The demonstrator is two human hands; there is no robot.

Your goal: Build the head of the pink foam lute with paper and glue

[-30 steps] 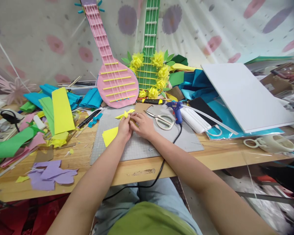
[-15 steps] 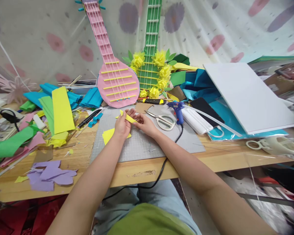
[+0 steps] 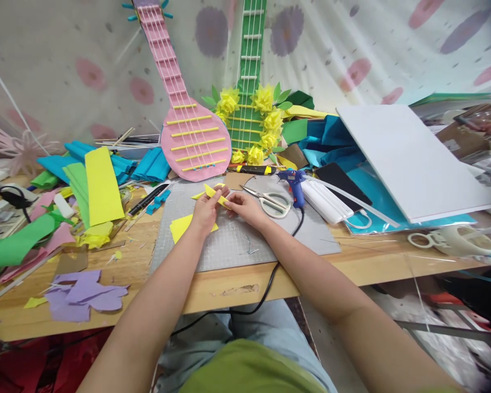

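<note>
Both my hands meet over the grey cutting mat (image 3: pixel 245 245). My left hand (image 3: pixel 205 210) and my right hand (image 3: pixel 244 208) pinch a small folded yellow paper piece (image 3: pixel 213 194) between their fingertips, just above the mat. A flat yellow paper sheet (image 3: pixel 183 225) lies on the mat under my left wrist. White-handled scissors (image 3: pixel 271 202) lie on the mat just right of my right hand. A blue glue gun (image 3: pixel 295 184) stands behind the scissors, its black cord running off the table's front edge.
A pink paper guitar (image 3: pixel 190 134) and a green one with yellow paper flowers (image 3: pixel 251 117) lean at the back. Coloured paper strips (image 3: pixel 102 183) and purple scraps (image 3: pixel 79 292) litter the left. A white board (image 3: pixel 409 158), black phone (image 3: pixel 339 183) and tape roll (image 3: pixel 462 240) lie right.
My hands first pressed together low on the mat, then lifted and drew slightly apart, showing the yellow piece stretched between the fingertips. It has tilted a little since half a second ago.
</note>
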